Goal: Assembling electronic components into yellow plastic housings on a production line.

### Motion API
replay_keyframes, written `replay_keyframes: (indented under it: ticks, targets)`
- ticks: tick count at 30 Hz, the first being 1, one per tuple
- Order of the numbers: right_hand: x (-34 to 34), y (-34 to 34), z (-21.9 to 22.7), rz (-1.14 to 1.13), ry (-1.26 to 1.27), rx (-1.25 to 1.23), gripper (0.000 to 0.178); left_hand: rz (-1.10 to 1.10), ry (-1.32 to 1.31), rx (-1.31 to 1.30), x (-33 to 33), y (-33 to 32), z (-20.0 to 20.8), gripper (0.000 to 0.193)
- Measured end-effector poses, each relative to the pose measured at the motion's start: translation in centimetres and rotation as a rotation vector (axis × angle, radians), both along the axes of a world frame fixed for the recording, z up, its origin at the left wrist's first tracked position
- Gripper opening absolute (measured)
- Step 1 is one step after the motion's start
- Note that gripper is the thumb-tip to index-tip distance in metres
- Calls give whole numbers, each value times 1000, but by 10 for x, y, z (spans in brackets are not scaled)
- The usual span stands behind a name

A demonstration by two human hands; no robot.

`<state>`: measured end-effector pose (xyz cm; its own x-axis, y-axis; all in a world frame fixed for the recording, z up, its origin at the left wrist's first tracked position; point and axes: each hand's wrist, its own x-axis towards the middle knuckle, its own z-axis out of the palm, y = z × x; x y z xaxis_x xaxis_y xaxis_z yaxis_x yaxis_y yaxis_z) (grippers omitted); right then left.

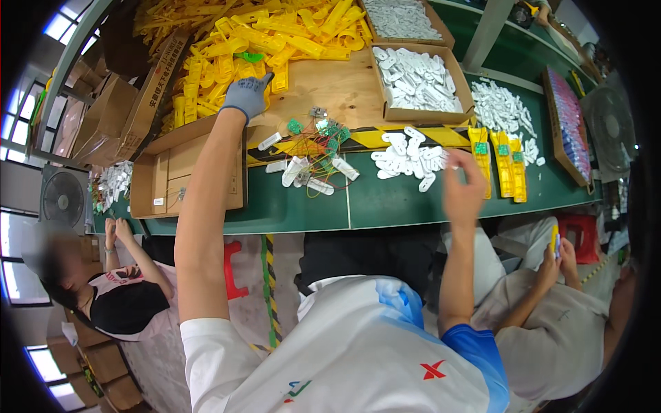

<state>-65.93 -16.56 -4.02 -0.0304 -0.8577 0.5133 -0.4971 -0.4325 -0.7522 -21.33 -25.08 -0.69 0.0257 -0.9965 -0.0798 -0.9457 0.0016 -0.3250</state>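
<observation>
My left hand (248, 96), in a grey glove, reaches over a large heap of yellow plastic casings (275, 41). One finger is stretched out to the right; nothing shows in its grasp. A bright green piece (249, 57) lies just beyond it. Slightly blurred, my bare right hand (463, 186) hovers between a small pile of white plastic pieces (410, 158) and yellow casings (508, 168) fitted with small green circuit boards. Its fingers are bent, with a gap to the thumb, and I see nothing in it. Between my arms lies a tangle of wired green boards (323, 138) with white pieces.
A cardboard box of white pieces (420, 82) stands at the back right. A shallow cardboard box (189, 172) sits under my left forearm. Striped tape (372, 140) crosses the green table (385, 206). Co-workers sit at left (124, 296) and right (551, 330).
</observation>
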Motion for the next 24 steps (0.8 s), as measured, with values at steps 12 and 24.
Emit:
replay_keyframes:
  ticks: [12, 24]
  targets:
    - [103, -4, -29, 464, 381, 11, 19, 69, 1434, -781, -143, 189, 69, 31]
    - [105, 14, 15, 522, -497, 68, 16, 660, 2401, 352, -245, 325, -107, 64]
